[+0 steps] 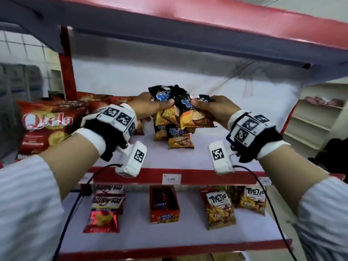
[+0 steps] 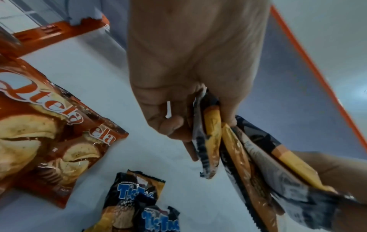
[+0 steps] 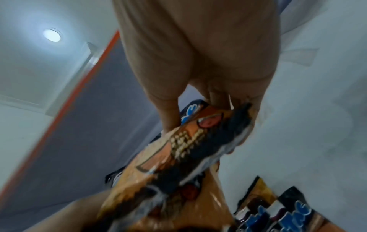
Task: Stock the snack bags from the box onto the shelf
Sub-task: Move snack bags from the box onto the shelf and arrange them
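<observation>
A cluster of small black-and-orange snack bags [image 1: 185, 108] is held above the white shelf [image 1: 222, 136], roughly over its middle and toward the back wall. The left hand [image 1: 150, 106] is clenched around the upper ends of several bags, thumb pressed on the printed faces; in the left wrist view the bags are seen pinched edge-on between thumb and fingers. The right hand [image 1: 216, 108] is grasping the neighbouring bags in the same bunch, so the load is shared between both hands. Two or three more bags of the same kind [image 1: 177, 136] are already lying on the shelf just below the bunch, toward its front edge. Large red chip bags [image 1: 49, 125] are standing at the shelf's left end. The box is not in view.

The bags are judged to be light, soft and air-filled, with slick foil skins that can be expected to slide against one another. A grip at the crimped top seams is likely the safest, since the bodies may be crushed if squeezed. A bag at the outside of the bunch could slip free when the bags are set down.
</observation>
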### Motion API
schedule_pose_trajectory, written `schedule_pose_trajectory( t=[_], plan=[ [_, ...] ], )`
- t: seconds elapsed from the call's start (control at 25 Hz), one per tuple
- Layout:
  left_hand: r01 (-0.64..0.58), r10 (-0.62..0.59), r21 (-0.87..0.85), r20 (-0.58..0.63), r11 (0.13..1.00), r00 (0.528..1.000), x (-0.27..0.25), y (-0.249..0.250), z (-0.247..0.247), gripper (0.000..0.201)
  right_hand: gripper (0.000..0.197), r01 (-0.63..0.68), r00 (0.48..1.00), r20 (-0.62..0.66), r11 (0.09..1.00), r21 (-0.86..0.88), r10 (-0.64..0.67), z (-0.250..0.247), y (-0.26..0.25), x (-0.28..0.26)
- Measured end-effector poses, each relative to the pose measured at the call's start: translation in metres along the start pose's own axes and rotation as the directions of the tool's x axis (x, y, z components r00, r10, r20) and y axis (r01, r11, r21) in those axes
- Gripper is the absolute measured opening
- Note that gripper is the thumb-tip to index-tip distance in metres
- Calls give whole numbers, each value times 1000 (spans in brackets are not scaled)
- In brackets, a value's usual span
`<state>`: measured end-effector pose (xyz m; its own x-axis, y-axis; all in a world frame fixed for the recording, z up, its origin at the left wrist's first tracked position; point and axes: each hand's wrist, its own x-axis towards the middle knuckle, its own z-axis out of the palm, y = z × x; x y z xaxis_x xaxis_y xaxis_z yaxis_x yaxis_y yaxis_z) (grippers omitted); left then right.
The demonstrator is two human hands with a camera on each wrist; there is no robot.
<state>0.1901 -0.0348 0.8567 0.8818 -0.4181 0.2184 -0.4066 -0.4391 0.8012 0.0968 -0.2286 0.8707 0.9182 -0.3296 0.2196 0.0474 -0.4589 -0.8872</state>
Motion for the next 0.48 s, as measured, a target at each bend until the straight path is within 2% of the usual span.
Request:
schedule_pose_trajectory(
  t=[0.08, 0.16, 0.24, 0.36, 0.48],
  plan=[
    [73, -78, 44, 114, 996, 990, 29, -6, 10, 67, 43, -96, 994, 38, 992, -82, 100, 1, 8, 22],
    [135, -123, -49, 197, 990, 973, 43, -15, 20, 53, 37, -160, 982, 70, 973, -164, 174, 4, 17, 35],
    [187, -159, -86, 263, 979, 952, 51, -29, 26, 55, 41, -211, 968, 88, 953, -219, 235, 5, 23, 43],
    [145, -151, 44, 374, 988, 915, 58, -43, 32, 67, 37, -243, 951, 105, 911, -334, 292, 8, 32, 53],
    [88, -147, 160, 405, 983, 902, 61, -48, 33, 76, 25, -261, 944, 97, 896, -358, 314, 12, 39, 54]
  ],
)
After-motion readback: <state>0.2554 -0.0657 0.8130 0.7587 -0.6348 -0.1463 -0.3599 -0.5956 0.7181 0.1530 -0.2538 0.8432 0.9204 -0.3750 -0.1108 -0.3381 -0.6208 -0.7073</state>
